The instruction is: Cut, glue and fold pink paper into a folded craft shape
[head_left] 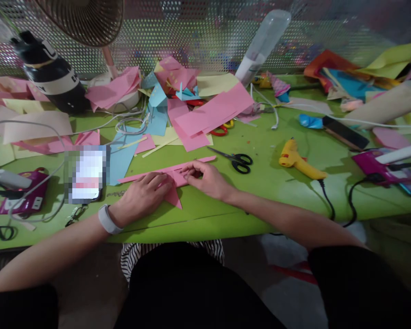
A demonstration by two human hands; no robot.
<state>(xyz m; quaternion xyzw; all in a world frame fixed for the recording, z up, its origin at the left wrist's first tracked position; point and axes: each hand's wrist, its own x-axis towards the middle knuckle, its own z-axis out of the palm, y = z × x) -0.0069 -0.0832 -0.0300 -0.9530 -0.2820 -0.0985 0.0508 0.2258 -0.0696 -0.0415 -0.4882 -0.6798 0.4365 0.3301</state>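
A folded pink paper [173,195] lies on the green table with a pointed corner toward the front edge. My left hand [144,194] rests flat over its left part, palm down, with a pale band on the wrist. At the paper's right part, my right hand [207,179] has thumb and fingers pinched together on it. Just behind both hands runs a long narrow pink strip [137,175]. Black-handled scissors [240,163] lie to the right of my right hand, blades pointing left.
A phone [88,176] lies at the left. The yellow glue gun [299,160] is at the right with its cord. Behind are pink sheets [214,109], blue paper, white cables, a dark bottle [56,75], a fan and a clear bottle [265,41]. The green table's [198,228] front edge is near.
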